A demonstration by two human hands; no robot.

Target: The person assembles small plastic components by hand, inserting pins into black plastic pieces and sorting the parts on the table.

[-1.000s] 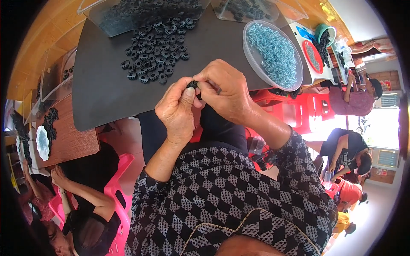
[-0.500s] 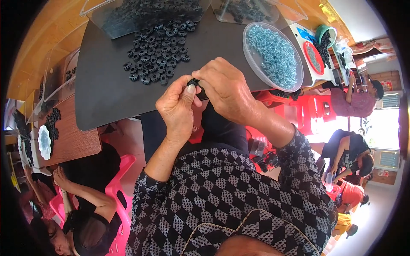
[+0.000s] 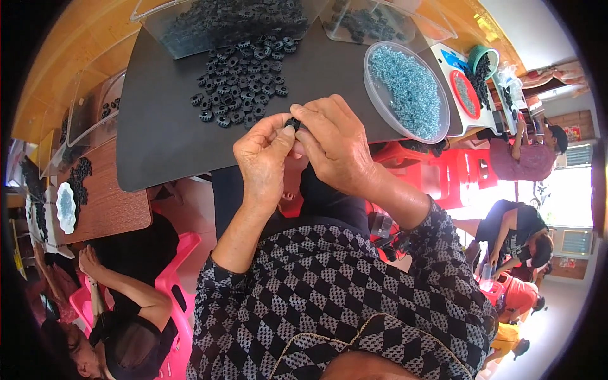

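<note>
Between my two hands, over the near edge of the dark table (image 3: 171, 152), is a small black toothed plastic part (image 3: 293, 123). My left hand (image 3: 265, 149) pinches it between thumb and forefinger. The fingers of my right hand (image 3: 332, 136) close on it from the other side and cover much of it. Just beyond my hands lies a pile of similar black parts (image 3: 240, 82), ring-like with notched rims. To the right stands a round clear tub (image 3: 375, 95) filled with small shiny pale-blue pieces (image 3: 411, 88), too small to make out singly.
Clear bins (image 3: 183, 41) of black parts stand along the far edge. A red dish (image 3: 465, 95) and a green basket (image 3: 482, 57) sit on a white surface at right. A person (image 3: 130, 316) sits by a brown table (image 3: 117, 202) at left; several people are at right.
The view has shifted slightly, so the table and pile appear a little lower. My right fingers have moved slightly around the black part, which stays pinched between both hands.
</note>
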